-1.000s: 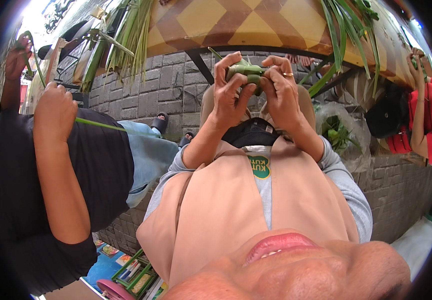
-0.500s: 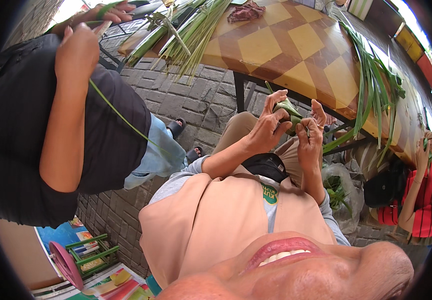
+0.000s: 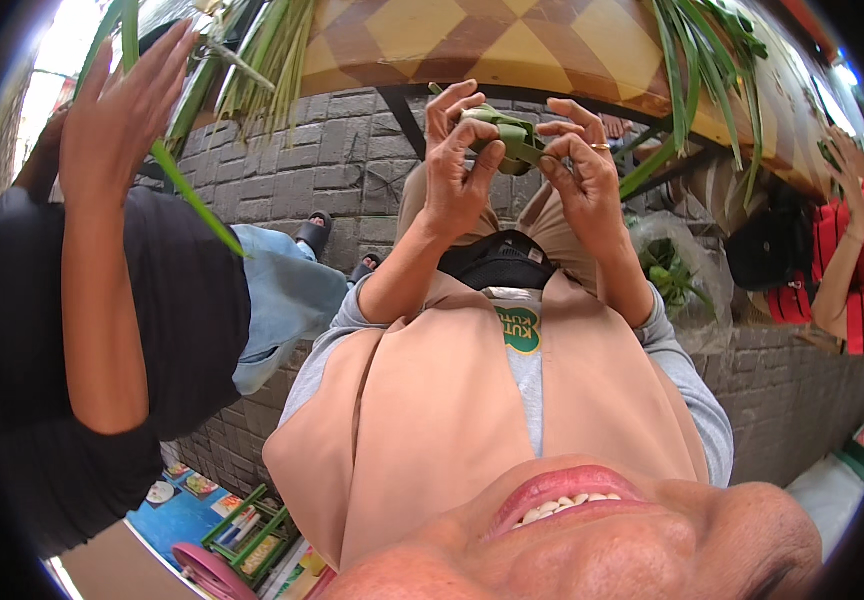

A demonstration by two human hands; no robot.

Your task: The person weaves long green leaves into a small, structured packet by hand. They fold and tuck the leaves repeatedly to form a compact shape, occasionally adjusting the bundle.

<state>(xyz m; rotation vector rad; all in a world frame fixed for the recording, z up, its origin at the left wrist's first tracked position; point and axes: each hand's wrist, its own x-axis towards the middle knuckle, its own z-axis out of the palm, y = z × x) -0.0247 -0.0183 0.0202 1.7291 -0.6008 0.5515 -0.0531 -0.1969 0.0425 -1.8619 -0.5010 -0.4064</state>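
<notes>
In front of me, above my lap, hangs a small green woven palm-leaf pouch [image 3: 514, 138]. My left hand [image 3: 460, 165] grips its left side between thumb and fingers. At its right side, my right hand [image 3: 584, 178] pinches a leaf strip that runs out of the weave, the other fingers raised. Part of the pouch is hidden behind the left fingers.
Beyond my hands stands a brown-and-yellow checkered table [image 3: 552, 40]. Cut palm leaves [image 3: 272, 70] lie over its left part, and long green leaves [image 3: 697, 70] hang at its right. A clear plastic bag [image 3: 677, 275] with greenery sits right of me. People work on both sides.
The pouch has turned and moved left in view, and my hands are further apart, with the right one now pulling a strip outward. The person on the left has raised a hand.
</notes>
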